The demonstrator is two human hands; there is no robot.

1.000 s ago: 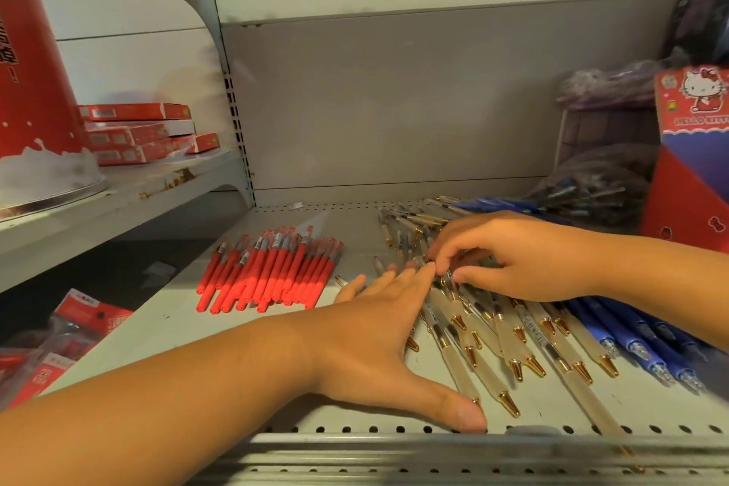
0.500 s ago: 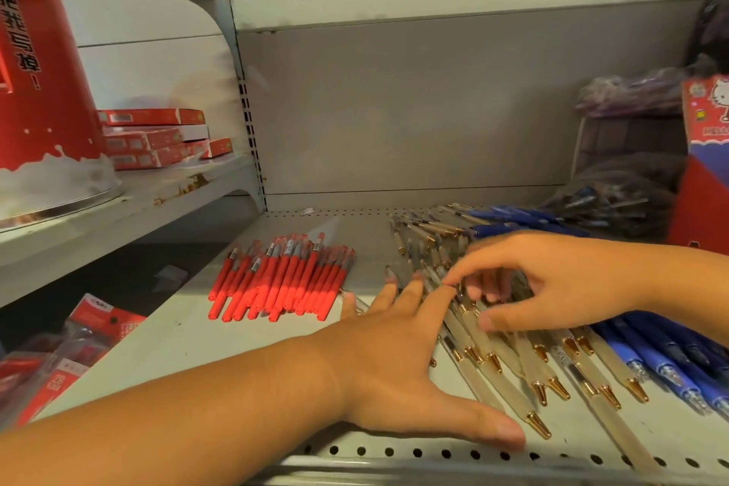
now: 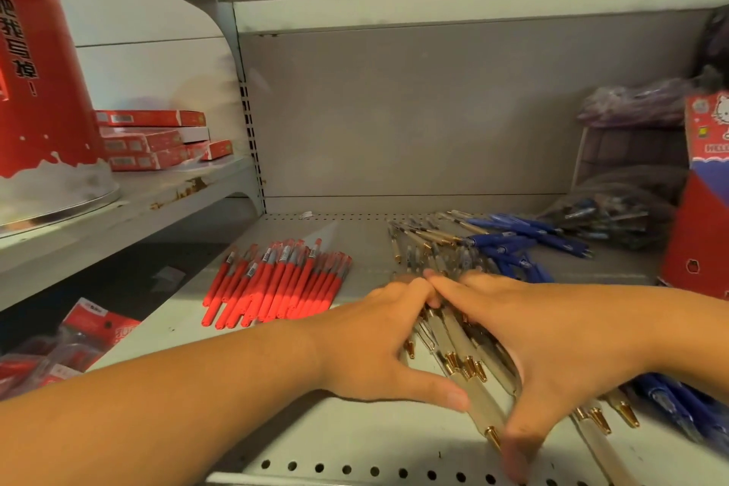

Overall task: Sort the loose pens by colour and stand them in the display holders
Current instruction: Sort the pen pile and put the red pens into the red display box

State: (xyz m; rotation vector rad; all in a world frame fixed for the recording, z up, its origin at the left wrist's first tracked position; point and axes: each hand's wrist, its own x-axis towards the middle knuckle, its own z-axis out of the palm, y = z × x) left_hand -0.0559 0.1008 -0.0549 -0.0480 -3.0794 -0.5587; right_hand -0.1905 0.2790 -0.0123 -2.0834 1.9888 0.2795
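Since half a second ago both hands have closed in: in the head view my left hand (image 3: 378,343) and right hand (image 3: 552,347) meet fingertip to fingertip, fingers straight, pressing the gold pens (image 3: 469,363) together on the shelf (image 3: 355,442). The bundle's long axis runs toward me, tips nearest. Red pens (image 3: 276,280) lie left, blue pens (image 3: 524,237) right. My right palm hides much of the bundle, and no holders show.

Dim, warm light, pic soft overall. Red pens (image 3: 276,280) glow brightest, w/ a pale light wedge just behind them. Left of them, under the side shelf (image 3: 165,189), deep shadow. Right of them the clear pens (image 3: 430,245) smear w/ blur. Far from them, frame edges bow: wide-angle.
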